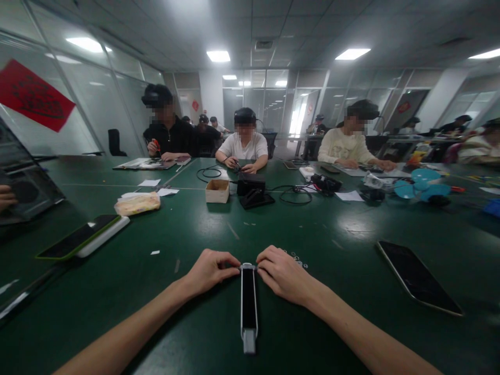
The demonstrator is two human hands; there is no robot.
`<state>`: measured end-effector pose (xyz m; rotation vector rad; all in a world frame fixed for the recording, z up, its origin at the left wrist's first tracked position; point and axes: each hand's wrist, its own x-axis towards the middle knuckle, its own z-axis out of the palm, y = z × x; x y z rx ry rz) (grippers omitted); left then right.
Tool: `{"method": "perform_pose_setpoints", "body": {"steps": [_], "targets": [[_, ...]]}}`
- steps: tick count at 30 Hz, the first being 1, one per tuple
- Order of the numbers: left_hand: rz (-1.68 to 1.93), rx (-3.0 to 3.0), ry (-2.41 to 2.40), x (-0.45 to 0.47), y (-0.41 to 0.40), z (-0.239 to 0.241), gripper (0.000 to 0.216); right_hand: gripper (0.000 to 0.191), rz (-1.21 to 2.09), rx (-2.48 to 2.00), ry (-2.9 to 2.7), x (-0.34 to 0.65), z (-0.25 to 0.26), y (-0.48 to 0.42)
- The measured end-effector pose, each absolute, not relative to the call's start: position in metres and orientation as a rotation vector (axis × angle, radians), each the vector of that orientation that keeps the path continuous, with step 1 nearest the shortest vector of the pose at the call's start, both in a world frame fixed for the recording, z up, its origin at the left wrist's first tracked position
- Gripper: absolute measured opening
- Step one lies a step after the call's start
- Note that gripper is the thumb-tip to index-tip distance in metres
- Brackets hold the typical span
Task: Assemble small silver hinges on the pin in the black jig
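Note:
A narrow black strip in a white frame (pixel 249 304) lies lengthwise on the green table (pixel 164 312), pointing away from me. My left hand (pixel 211 271) and my right hand (pixel 283 273) meet at its far end, fingers curled and pinched together on that end from either side. Several tiny clear rings (pixel 297 258) lie just beyond my right hand. What the fingertips pinch besides the strip's end is too small to make out.
A dark phone (pixel 417 276) lies flat at my right; a phone on a white power bank (pixel 84 237) at my left. A small cardboard box (pixel 217 190), a black device with cables (pixel 253 194) and a wrapped packet (pixel 136 203) sit mid-table. Three people work across the table.

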<state>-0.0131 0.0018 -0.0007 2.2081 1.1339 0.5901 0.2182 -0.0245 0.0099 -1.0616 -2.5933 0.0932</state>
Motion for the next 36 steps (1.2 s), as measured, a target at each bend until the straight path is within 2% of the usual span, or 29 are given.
{"method": "perform_pose_setpoints", "body": {"steps": [8, 12, 19, 36], "targets": [[0.578, 2.301, 1.082, -0.013, 0.002, 0.0, 0.018, 0.02, -0.024, -1.072, -2.576, 0.237, 0.024, -0.018], [0.534, 2.416, 1.021, -0.016, 0.003, 0.001, 0.02, 0.023, -0.156, -1.3, -2.453, 0.271, 0.034, -0.006], [0.517, 2.578, 0.932, -0.019, 0.004, 0.001, 0.022, 0.026, 0.188, -1.743, -2.522, 0.298, 0.033, 0.001], [0.432, 2.625, 0.962, -0.018, 0.003, 0.003, 0.023, 0.027, 0.304, -1.621, -2.549, 0.291, 0.027, 0.0]]}}
